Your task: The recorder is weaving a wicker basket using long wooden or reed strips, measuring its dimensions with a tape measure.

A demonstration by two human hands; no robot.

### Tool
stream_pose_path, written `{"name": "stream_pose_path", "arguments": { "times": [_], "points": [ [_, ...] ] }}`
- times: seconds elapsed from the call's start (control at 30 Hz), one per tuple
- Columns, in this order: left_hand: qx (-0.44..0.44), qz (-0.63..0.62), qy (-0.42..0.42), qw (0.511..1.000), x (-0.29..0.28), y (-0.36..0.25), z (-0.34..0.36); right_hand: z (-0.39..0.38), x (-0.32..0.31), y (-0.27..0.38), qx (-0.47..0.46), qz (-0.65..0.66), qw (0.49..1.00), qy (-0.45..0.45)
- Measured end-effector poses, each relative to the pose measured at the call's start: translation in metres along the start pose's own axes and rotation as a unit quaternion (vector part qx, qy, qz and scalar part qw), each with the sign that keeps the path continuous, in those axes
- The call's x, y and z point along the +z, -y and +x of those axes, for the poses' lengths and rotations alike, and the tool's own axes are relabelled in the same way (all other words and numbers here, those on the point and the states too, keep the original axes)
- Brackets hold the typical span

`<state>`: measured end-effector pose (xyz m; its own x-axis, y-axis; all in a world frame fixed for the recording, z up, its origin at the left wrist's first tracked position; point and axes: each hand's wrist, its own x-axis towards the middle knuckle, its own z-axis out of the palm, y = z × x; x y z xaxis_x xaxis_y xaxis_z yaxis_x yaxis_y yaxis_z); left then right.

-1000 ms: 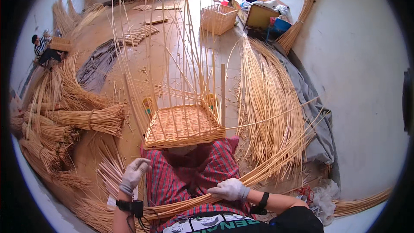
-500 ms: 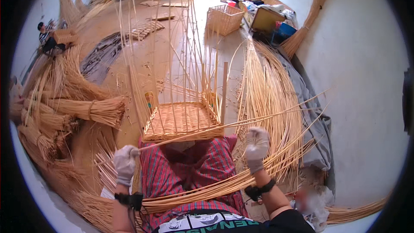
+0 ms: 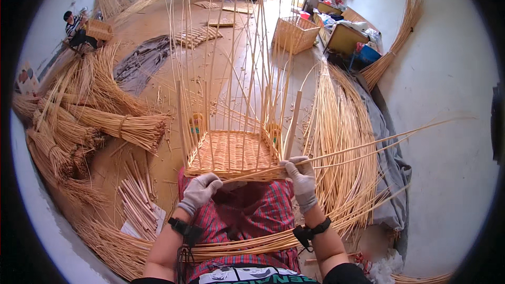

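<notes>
A shallow wicker basket [image 3: 231, 150] rests at my knees, with tall thin stakes [image 3: 230, 89] rising from its edges and flat wooden posts [image 3: 293, 121] at its corners. Along its near edge runs a long willow rod [image 3: 363, 148]. My left hand [image 3: 201, 192], in a pale glove, pinches the rod near the basket's front left. At the front right corner, my gloved right hand [image 3: 301, 183] has thumb and fingers closed round it. The rod's thin end stretches far to the right. More loose rods [image 3: 242, 248] lie across my lap over a red striped cloth [image 3: 242, 215].
Rod bundles [image 3: 115, 121] are piled on the left, and loose rods [image 3: 342, 121] spread over grey sheeting [image 3: 397, 179] on the right. Short sticks [image 3: 139, 200] lie by my left knee. Farther off are a finished basket [image 3: 296, 34] and a seated person [image 3: 79, 31] with another basket.
Both hands have come closer together at the basket's near edge, the left moving right. The right hand, formerly raised beside the rod, now grips it by the corner. The view has shifted slightly.
</notes>
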<state>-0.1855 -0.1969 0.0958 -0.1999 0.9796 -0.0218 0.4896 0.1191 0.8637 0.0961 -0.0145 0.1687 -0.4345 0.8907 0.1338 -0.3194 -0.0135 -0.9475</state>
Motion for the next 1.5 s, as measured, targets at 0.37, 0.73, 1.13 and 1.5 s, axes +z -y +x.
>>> {"name": "stream_pose_path", "arguments": {
  "times": [0.37,0.73,1.13,1.5],
  "points": [
    [-0.181,0.285,0.004,0.941,0.010,0.046,0.055,-0.035,-0.042,-0.035,0.025,-0.040,0.980,-0.194],
    [-0.207,-0.016,-0.109,0.972,0.014,0.036,0.036,-0.038,-0.046,-0.014,0.035,-0.057,0.966,-0.251],
    [-0.249,-0.066,-0.060,0.964,0.029,-0.011,0.084,-0.037,-0.076,-0.047,0.031,-0.032,0.983,-0.178],
    [-0.227,-0.092,-0.058,0.968,0.068,0.024,0.089,0.147,0.055,-0.026,-0.200,-0.281,0.937,0.050]
  ]
}}
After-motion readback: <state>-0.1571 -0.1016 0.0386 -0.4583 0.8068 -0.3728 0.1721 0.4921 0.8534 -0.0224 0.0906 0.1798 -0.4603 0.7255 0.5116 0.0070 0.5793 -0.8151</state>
